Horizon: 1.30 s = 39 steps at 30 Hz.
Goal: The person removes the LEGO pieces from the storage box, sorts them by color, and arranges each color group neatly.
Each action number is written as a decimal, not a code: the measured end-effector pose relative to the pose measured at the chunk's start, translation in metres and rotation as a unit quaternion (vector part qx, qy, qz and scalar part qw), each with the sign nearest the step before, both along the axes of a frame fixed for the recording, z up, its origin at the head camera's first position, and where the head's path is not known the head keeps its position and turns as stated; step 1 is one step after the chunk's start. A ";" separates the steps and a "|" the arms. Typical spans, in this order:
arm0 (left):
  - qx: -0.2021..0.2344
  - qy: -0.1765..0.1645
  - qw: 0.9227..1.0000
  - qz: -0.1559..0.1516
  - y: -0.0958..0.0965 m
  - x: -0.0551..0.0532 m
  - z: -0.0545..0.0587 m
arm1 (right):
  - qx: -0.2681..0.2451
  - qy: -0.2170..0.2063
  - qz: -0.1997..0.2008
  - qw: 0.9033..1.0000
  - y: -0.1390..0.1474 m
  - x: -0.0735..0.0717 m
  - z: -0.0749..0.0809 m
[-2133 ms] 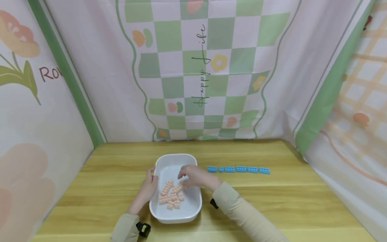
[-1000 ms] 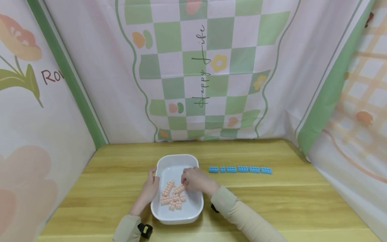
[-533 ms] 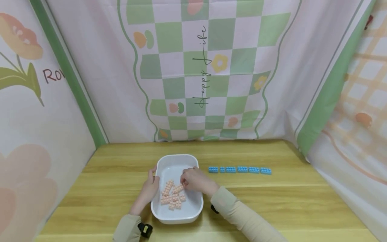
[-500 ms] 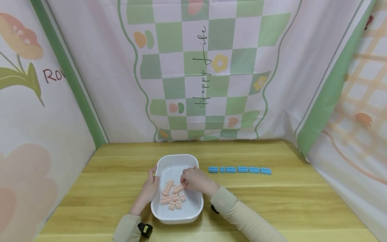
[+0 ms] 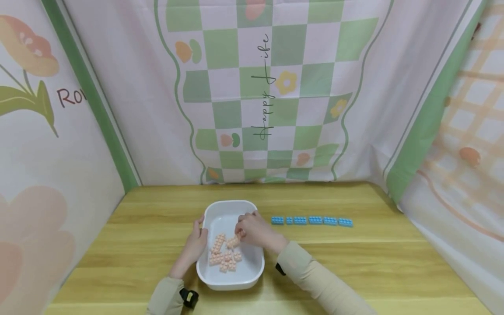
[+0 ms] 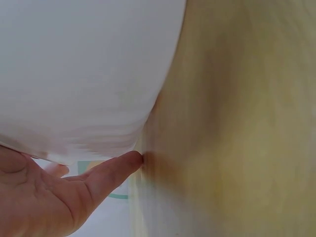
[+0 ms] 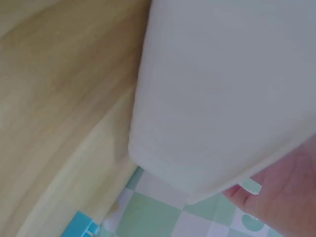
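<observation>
A white plastic tray [image 5: 220, 281] stands on the table, with several peach building blocks [image 5: 215, 259] in a loose pile inside. At its left side my left hand [image 5: 194, 243] grips the tray wall, thumb at the rim and fingers along the outside. In the left wrist view, an extended finger [image 6: 111, 175] touches the outer wall low down. My right hand [image 5: 256, 229] reaches over the right rim, its curled fingertips pinching a peach block at the pile's upper right. The fingers partly hide that block. Only part of this hand [image 7: 289, 195] shows past the tray in the right wrist view.
Right of the tray, several blue building blocks [image 5: 300, 220] lie in a row, studs up. One blue block [image 7: 79, 226] shows at the bottom of the right wrist view. A patterned curtain [image 5: 252, 153] hangs behind the wooden table [image 5: 354, 262].
My right hand first lowered onto the peach blocks and pinched one. It has since lifted slightly, and the block at its fingertips has shifted from the pile. My left hand stays on the tray.
</observation>
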<state>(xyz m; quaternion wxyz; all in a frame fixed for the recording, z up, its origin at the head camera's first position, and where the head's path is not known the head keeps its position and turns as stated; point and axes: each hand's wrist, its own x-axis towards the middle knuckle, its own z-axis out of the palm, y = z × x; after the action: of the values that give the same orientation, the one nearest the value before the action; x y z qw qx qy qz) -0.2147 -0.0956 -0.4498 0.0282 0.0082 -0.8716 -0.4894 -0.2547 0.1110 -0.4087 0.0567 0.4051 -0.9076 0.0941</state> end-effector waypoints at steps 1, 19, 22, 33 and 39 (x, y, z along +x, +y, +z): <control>0.001 0.000 1.000 -0.001 0.000 0.000 0.000 | -0.002 0.002 0.000 1.000 0.000 0.000 0.001; 0.014 -0.012 1.000 -0.008 0.001 0.000 0.002 | -0.093 -0.040 -0.003 0.995 0.018 0.005 0.027; 0.011 -0.011 1.000 -0.008 0.000 0.000 0.002 | -0.106 -0.044 -0.005 0.993 0.025 0.003 0.030; 0.001 -0.012 1.000 -0.006 -0.002 -0.001 0.001 | -0.142 -0.045 -0.027 0.988 0.049 -0.006 0.033; 0.001 -0.016 1.000 -0.008 -0.002 -0.001 0.000 | -0.159 -0.026 -0.034 0.986 0.061 -0.008 0.034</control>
<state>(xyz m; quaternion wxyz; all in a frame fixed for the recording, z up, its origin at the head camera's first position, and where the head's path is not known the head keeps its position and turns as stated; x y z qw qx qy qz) -0.2157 -0.0975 -0.4496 0.0104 0.0095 -0.8716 -0.4900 -0.2623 0.1725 -0.3751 0.0997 0.3571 -0.8954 0.2464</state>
